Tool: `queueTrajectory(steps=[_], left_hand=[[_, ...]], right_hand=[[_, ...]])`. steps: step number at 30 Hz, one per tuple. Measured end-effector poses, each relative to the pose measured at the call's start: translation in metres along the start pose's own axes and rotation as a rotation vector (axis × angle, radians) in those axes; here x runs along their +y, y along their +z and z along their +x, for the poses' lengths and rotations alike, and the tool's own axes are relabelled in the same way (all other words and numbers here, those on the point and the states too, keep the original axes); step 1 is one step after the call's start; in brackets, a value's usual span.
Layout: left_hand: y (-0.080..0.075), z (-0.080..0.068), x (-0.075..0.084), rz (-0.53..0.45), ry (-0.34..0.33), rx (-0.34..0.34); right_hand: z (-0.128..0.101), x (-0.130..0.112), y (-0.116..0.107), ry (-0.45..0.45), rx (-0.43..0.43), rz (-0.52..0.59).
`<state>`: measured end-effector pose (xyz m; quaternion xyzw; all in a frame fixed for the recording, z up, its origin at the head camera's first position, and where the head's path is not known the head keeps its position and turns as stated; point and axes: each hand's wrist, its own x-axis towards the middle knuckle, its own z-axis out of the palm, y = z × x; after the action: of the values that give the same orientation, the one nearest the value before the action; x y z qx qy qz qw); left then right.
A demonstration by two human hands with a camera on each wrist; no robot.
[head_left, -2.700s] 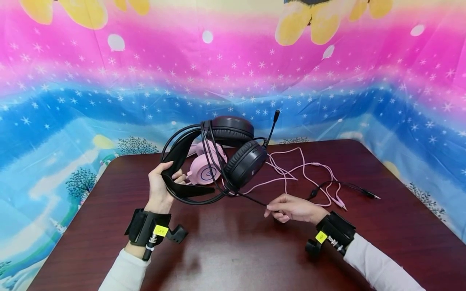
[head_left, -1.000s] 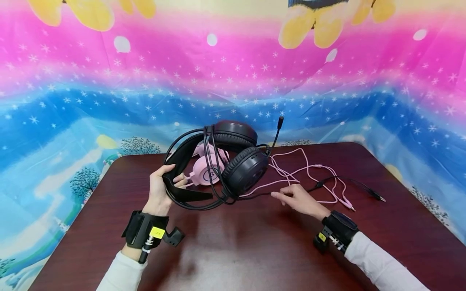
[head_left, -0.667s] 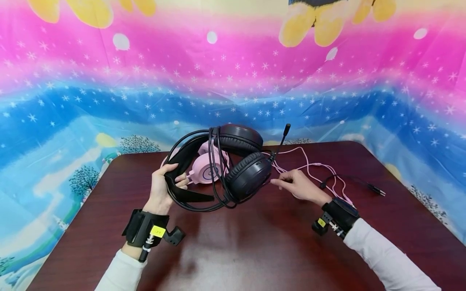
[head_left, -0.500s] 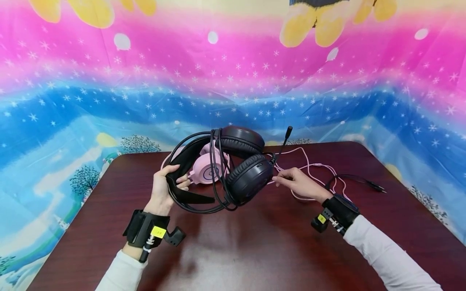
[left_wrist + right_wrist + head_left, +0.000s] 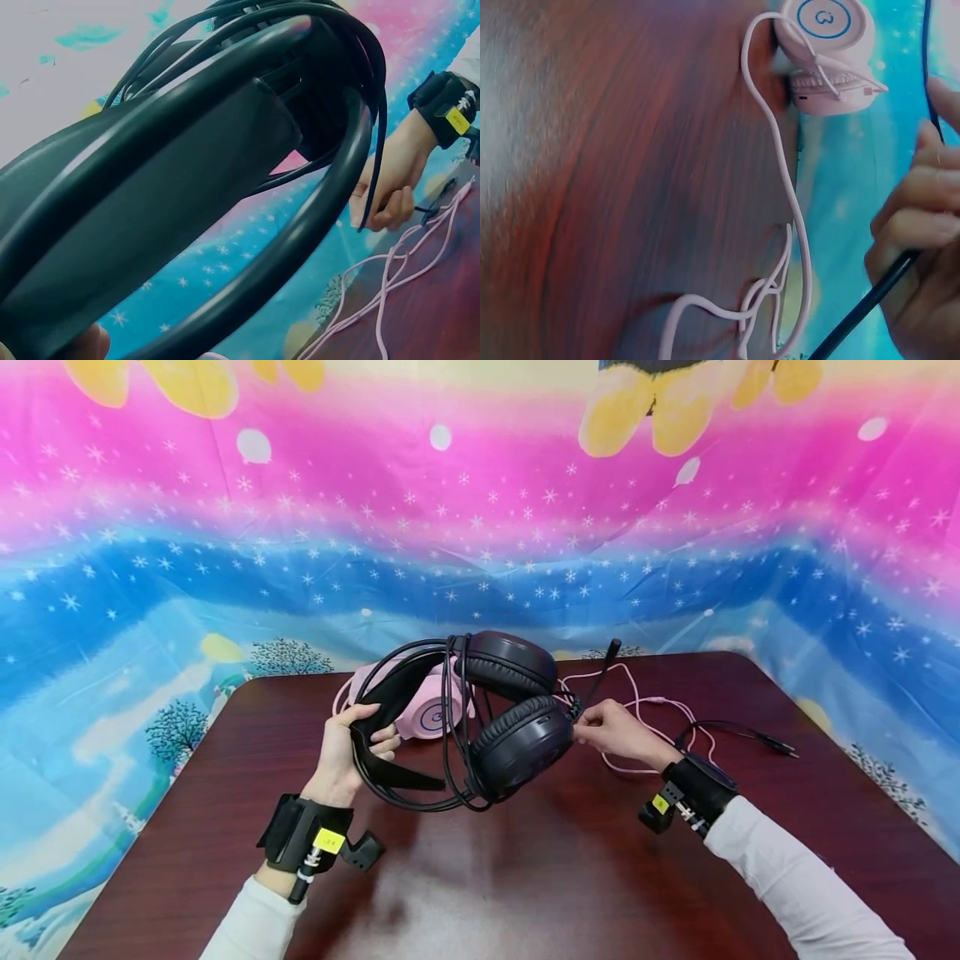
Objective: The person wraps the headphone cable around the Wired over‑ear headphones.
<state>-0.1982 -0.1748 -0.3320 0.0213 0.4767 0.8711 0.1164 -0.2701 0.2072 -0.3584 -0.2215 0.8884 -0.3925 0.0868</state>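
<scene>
Gripping the black over-ear headset by its padded headband with the left hand, thumb and fingers bent round the band. Pinching the black cable between thumb and fingertips of the right hand, with the other fingers folded in, close beside the nearer ear cup; hard to tell whether touching that cup.

Held tilted above the dark red-brown table, with the headband toward the left hand and both cups toward the right. Wrapped in loops of thin black cord near the cups. Jutting up and outward from beside the nearer cup: a slim boom microphone. Lying past the right wrist, near the table's right side: dark plugs with metal tips.

Behind, on the tabletop and partly hidden: a pink headset, with a round emblem on one cup. Strewn to its right in loose loops, partly behind the right hand: a pink cable.

Fastened round both wrists: black straps with yellow labels. Farther up, white sleeves. Hung beyond the table: a pink-and-blue backdrop printed with snowflakes.
</scene>
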Motion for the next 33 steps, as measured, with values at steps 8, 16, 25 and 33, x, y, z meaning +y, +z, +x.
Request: queueTrajectory(steps=[8, 16, 25, 33], left_hand=[[0.002, -0.001, -0.002, -0.002, -0.029, -0.029], [0.002, 0.000, -0.005, 0.032, -0.059, -0.090], [-0.001, 0.004, -0.005, 0.094, -0.044, -0.226], [-0.003, 0.007, -0.005, 0.068, -0.060, -0.311]], right_hand=[[0.001, 0.002, -0.010, 0.104, -0.027, 0.124], [-0.004, 0.006, -0.033, 0.073, -0.269, 0.514], [0.000, -0.003, -0.048, -0.012, -0.407, 0.648], [0.004, -0.019, -0.047, 0.009, -0.379, 0.530]])
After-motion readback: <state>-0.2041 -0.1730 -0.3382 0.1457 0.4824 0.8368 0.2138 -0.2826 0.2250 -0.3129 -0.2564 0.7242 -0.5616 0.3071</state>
